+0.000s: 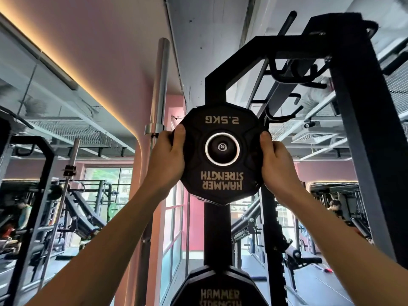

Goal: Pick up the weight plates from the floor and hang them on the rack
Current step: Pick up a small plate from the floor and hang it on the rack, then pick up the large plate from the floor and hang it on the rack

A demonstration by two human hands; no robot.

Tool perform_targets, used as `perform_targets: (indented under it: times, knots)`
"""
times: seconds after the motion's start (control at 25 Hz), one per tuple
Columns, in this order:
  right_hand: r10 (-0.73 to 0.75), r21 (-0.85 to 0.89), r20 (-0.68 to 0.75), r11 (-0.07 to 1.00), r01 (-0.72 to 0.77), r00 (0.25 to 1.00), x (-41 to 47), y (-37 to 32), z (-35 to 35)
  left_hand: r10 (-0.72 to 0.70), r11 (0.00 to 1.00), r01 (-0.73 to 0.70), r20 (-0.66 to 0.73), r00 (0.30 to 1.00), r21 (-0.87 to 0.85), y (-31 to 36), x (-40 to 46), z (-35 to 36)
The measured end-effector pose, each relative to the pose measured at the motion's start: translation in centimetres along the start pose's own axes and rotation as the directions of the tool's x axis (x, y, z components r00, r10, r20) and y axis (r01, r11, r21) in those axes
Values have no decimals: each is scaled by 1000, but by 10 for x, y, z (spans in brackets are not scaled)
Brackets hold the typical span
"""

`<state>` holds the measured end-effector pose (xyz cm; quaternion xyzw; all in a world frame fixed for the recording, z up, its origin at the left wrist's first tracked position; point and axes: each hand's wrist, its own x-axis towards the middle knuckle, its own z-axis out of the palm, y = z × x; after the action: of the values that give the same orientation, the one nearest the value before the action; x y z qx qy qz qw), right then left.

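A black 2.5 kg weight plate (221, 129) with upside-down gold lettering sits high on the black rack (217, 230), its steel-ringed centre hole around the rack's peg (221, 147). My left hand (167, 157) grips the plate's left edge with the thumb on its face. My right hand (277, 161) grips the right edge the same way. Both arms reach upward. A second black plate (220, 290) hangs lower on the same upright, partly cut off by the frame's bottom.
A steel barbell (157, 89) stands upright just left of the plate. The rack's thick black post (362, 138) and hooks rise at right. Other racks and benches fill the left and right background, with people there. Windows lie behind the rack.
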<state>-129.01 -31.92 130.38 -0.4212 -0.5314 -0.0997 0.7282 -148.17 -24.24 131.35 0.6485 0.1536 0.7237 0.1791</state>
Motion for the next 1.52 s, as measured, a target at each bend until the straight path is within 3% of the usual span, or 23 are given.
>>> perform_targets:
  times: [0.56,0.72,0.84,1.12,1.36,1.52]
  knots:
    - [30,44,21,999,-31,999,7,26,9,-22,1000,23,47,999,-15,-24,-1,9]
    - [-22,-5,70,1000,22,997,-24,31,-3,15,999,-15,-10,1000,31,-29,-26,-4]
    - [13,99,120,995,-25,993,-64,38,-13,8,996,-7,-17,1000,94,-28,-59,-19]
    - [122,119,191,982,-146,974,-189,54,-43,-188,981,179,143,972,69,-33,-191,-52]
    - [314,-34,221,949,-315,923,-296,71,-78,-413,911,406,169,895,74,-44,-299,-80]
    - [469,-141,200,883,-448,860,-363,71,-108,-542,837,541,247,803,78,-53,-366,-87]
